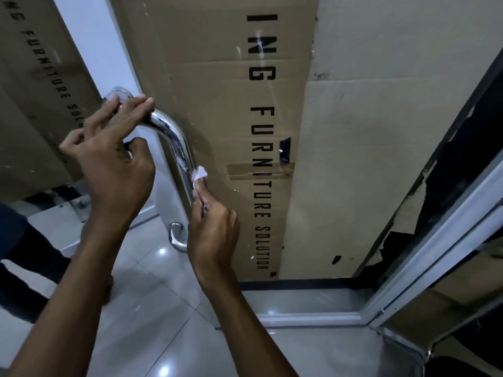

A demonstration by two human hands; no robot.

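Two hands work on one chrome door handle (pixel 177 142). The right hand (pixel 213 229) is nearly closed, its fingertips pinching a small white tissue wad (pixel 199 174) and pressing it to the bar's upright shaft just above the knuckles. Up and to its left, the left hand (pixel 114 164) lays its fingers over the handle's top bend, thumb hooked beneath. The tissue looks soft, light and easily torn, so a tight fingertip pinch suits it. The polished bar is rigid, fixed and probably slippery, best steadied at the bend. Beyond both hands stands printed cardboard (pixel 217 77); below the wrists lie glossy floor tiles (pixel 152 308).
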